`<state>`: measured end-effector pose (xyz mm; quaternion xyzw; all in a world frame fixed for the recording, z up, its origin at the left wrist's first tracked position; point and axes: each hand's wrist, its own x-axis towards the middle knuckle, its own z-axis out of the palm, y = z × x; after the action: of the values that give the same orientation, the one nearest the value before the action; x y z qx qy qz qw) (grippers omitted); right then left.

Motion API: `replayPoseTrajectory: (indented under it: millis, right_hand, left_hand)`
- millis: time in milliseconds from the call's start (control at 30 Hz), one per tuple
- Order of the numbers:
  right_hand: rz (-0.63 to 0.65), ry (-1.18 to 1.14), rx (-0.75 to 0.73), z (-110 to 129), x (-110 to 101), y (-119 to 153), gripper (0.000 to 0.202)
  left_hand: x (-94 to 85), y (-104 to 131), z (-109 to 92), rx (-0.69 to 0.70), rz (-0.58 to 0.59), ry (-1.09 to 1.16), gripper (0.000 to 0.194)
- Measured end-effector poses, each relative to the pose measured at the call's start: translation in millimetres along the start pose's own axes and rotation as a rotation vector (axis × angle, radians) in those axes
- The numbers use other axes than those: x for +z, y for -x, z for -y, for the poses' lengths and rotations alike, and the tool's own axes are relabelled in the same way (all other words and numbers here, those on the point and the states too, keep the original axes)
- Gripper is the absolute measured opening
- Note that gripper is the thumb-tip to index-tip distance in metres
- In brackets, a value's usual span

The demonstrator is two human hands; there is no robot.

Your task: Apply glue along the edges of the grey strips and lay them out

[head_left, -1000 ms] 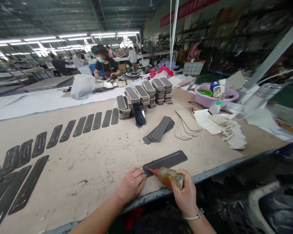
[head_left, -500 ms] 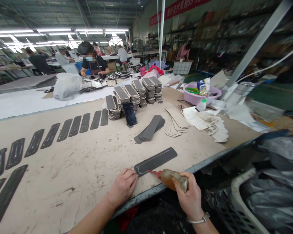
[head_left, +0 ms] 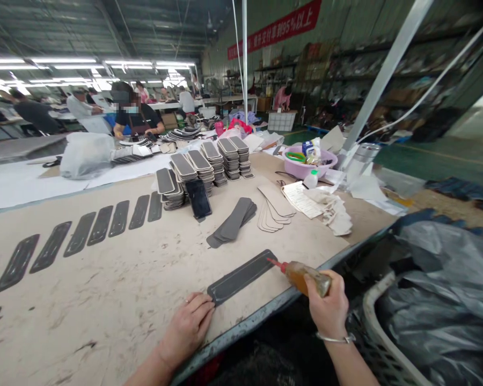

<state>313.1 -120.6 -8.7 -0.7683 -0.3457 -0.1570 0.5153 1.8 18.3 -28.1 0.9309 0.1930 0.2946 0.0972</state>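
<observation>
My right hand [head_left: 330, 303] is wrapped round a squeeze glue bottle [head_left: 306, 277] of amber liquid. Its red nozzle points left, with the tip at the far right end of a dark grey strip [head_left: 241, 277]. That strip has rounded corners and lies flat near the table's front edge, a thin shiny line running along it. At the strip's near left end, the closed fingers of my left hand [head_left: 189, 324] hold it down. Behind it lie a fan of plain dark grey strips [head_left: 234, 221] and a fan of beige pieces [head_left: 274, 208].
Shiny-coated dark strips [head_left: 80, 234] lie in a row at left. Stacked pieces [head_left: 185, 167] and a leaning phone [head_left: 198, 198] stand farther back. A purple basin [head_left: 301, 169], notebook [head_left: 300, 199] and cloth [head_left: 338, 214] are at right. A crate [head_left: 380, 332] stands below the edge; a co-worker [head_left: 139, 115] sits opposite.
My right hand has moved the glue bottle rightward along the strip, from near its left end to its right end. My left hand stays at the left end. The view has turned right.
</observation>
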Motion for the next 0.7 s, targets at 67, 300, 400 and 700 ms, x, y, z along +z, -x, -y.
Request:
replayPoseTrajectory:
  millis: [67, 300, 400, 700]
  right_hand:
    - [0.091, -0.100, -0.022, 16.8, 5.0, 12.8, 0.029]
    - [0.358, -0.323, -0.114, 57.0, 24.1, 53.0, 0.015]
    - [0.301, -0.259, -0.114, 41.7, 23.2, 41.1, 0.017]
    - [0.042, -0.018, -0.004, -4.9, 4.9, -6.3, 0.033]
  left_hand:
    - [-1.3, -1.6, -1.4, -0.012, 0.004, 0.013, 0.018]
    - [-2.9, -4.8, -3.2, -0.040, 0.012, 0.043, 0.017]
    - [-2.0, -3.6, -1.6, -0.045, 0.011, 0.053, 0.017]
    - [-0.7, -5.4, -0.9, -0.019, -0.021, 0.056, 0.016]
